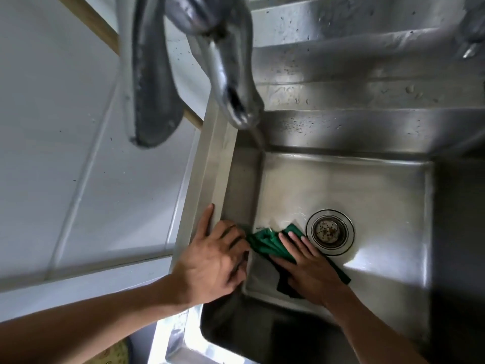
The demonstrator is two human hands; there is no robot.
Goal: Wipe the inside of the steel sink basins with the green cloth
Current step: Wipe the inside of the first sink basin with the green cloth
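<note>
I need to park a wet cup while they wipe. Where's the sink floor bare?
Bare floor lies between the drain and the back wall, and right of the drain up to the right wall. Crowded: the front-left corner, where the right hand presses the green cloth and the left hand grips the rim.

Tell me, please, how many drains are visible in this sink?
1. The drain sits in the basin floor, just right of the green cloth under the right hand. The near side lies in shadow, so another may be hidden.
</note>
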